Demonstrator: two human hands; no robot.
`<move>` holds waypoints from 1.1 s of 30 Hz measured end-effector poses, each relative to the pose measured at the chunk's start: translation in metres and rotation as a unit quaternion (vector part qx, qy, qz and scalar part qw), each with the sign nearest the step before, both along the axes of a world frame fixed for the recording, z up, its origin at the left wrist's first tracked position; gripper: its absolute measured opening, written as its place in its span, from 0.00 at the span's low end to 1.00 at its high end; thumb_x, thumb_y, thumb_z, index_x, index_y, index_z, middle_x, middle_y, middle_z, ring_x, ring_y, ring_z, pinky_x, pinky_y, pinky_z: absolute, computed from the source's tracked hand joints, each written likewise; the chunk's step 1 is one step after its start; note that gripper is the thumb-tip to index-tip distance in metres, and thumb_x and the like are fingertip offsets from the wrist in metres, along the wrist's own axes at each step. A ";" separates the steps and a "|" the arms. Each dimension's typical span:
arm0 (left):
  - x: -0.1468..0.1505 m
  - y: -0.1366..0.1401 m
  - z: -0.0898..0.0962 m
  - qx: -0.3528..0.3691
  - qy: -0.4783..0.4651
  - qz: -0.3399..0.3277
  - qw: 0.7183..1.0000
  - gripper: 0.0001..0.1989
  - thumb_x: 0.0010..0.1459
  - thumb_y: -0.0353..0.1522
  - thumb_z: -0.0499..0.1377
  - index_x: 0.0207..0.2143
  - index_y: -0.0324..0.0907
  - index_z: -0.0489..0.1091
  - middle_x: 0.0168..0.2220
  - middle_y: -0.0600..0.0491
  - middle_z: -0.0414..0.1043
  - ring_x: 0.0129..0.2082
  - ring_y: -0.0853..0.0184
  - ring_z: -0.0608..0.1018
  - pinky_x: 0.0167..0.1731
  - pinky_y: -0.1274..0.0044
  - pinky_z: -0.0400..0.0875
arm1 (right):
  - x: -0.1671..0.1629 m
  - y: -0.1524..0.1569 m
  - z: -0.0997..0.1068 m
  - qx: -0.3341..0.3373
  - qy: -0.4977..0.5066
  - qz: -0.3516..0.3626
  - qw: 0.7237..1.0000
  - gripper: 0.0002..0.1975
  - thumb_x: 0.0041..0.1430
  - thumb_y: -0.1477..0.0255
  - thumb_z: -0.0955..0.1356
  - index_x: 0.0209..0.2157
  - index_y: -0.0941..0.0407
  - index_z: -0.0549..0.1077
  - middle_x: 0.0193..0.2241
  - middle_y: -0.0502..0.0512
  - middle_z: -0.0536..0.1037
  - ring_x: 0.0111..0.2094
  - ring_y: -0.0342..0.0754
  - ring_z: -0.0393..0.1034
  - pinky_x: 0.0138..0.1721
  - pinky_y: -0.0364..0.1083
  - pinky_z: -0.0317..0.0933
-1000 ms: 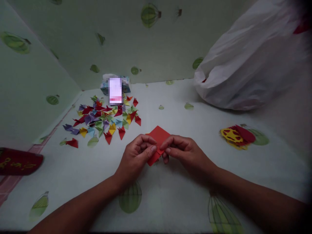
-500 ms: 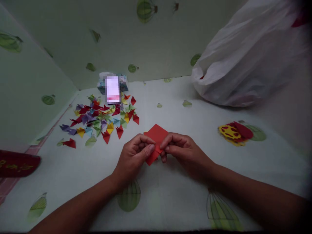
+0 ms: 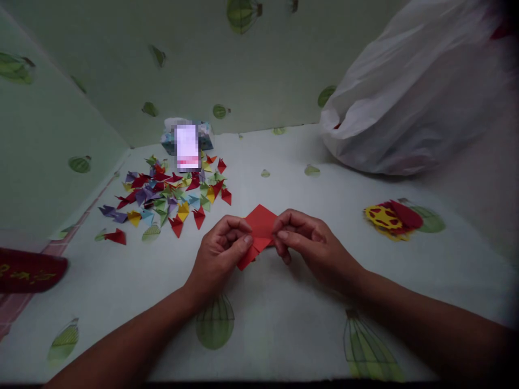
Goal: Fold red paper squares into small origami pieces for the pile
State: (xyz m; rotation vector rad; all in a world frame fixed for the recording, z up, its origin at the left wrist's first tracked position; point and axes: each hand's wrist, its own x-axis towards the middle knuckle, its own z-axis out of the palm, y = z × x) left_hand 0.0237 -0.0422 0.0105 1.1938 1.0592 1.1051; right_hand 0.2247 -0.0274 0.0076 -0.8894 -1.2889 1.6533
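Observation:
A partly folded piece of red origami paper (image 3: 260,221) is held up between my two hands, just above the table. My left hand (image 3: 227,246) pinches its left side between thumb and fingers. On the opposite side, my right hand (image 3: 302,235) grips the right edge with thumb and forefinger, the other fingers curled beneath. Creases and a lower flap show near the paper's bottom. Part of the paper is hidden behind the fingertips. Left of my hands lies a pile of small folded paper pieces (image 3: 162,197) in red, yellow, purple, green and blue.
A lit phone (image 3: 187,146), blurred out, leans on a tissue box (image 3: 206,135) behind the pile. A large white plastic bag (image 3: 397,108) stands at the back right. Yellow and red paper cut-outs (image 3: 391,219) lie to the right. A dark red object (image 3: 32,270) sits at the left edge.
Both hands have risen slightly. My right hand has shifted a little outward along the paper's right edge, and a crease across the paper's lower part shows more clearly.

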 end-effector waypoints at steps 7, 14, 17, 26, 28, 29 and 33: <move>-0.002 -0.001 -0.001 0.005 0.007 -0.069 0.998 0.04 0.64 0.32 0.63 0.39 0.42 0.70 0.26 0.60 0.67 0.24 0.77 0.66 0.24 0.84 0.61 | -0.002 0.000 0.009 0.024 -0.152 0.055 0.987 0.16 0.63 0.60 0.68 0.28 0.57 0.70 0.20 0.45 0.64 0.23 0.40 0.56 0.25 0.43 0.49; -0.001 -0.001 0.000 0.002 0.016 -0.108 0.994 0.07 0.64 0.34 0.62 0.42 0.42 0.69 0.27 0.59 0.69 0.24 0.76 0.67 0.24 0.83 0.62 | -0.002 0.002 0.007 -0.015 -0.148 0.078 0.986 0.20 0.60 0.59 0.68 0.21 0.55 0.63 0.17 0.43 0.60 0.20 0.39 0.51 0.23 0.43 0.43; 0.000 0.000 -0.001 0.000 0.035 -0.107 0.994 0.09 0.64 0.35 0.62 0.43 0.41 0.70 0.25 0.59 0.69 0.24 0.75 0.69 0.25 0.82 0.63 | -0.002 0.001 0.005 -0.010 -0.152 0.055 0.987 0.20 0.60 0.59 0.68 0.20 0.54 0.62 0.16 0.42 0.59 0.19 0.38 0.49 0.23 0.44 0.42; 0.000 0.002 0.001 -0.005 0.086 -0.115 0.990 0.10 0.62 0.34 0.62 0.43 0.39 0.71 0.33 0.50 0.78 0.30 0.69 0.77 0.31 0.78 0.71 | -0.002 0.001 0.005 0.017 -0.164 0.024 0.986 0.20 0.60 0.61 0.67 0.20 0.54 0.59 0.18 0.43 0.56 0.22 0.39 0.47 0.24 0.44 0.41; 0.000 0.002 0.001 -0.003 0.102 -0.109 0.989 0.09 0.61 0.34 0.62 0.41 0.39 0.71 0.31 0.51 0.78 0.29 0.69 0.77 0.30 0.78 0.70 | -0.003 0.000 0.005 0.019 -0.168 0.023 0.985 0.20 0.60 0.60 0.67 0.20 0.54 0.59 0.20 0.44 0.56 0.23 0.40 0.48 0.25 0.44 0.42; 0.000 0.001 0.001 -0.001 0.110 -0.104 0.988 0.09 0.61 0.35 0.62 0.40 0.39 0.71 0.31 0.51 0.78 0.29 0.69 0.77 0.30 0.77 0.70 | -0.003 0.000 0.006 0.021 -0.173 0.024 0.984 0.20 0.59 0.60 0.67 0.20 0.54 0.59 0.20 0.44 0.56 0.23 0.40 0.48 0.26 0.44 0.43; -0.001 0.000 0.001 0.001 0.121 -0.098 0.988 0.09 0.62 0.36 0.61 0.39 0.39 0.71 0.29 0.51 0.78 0.29 0.67 0.78 0.30 0.76 0.70 | -0.004 0.000 0.007 0.018 -0.189 0.029 0.981 0.21 0.60 0.59 0.67 0.20 0.54 0.59 0.20 0.45 0.57 0.23 0.40 0.48 0.25 0.43 0.42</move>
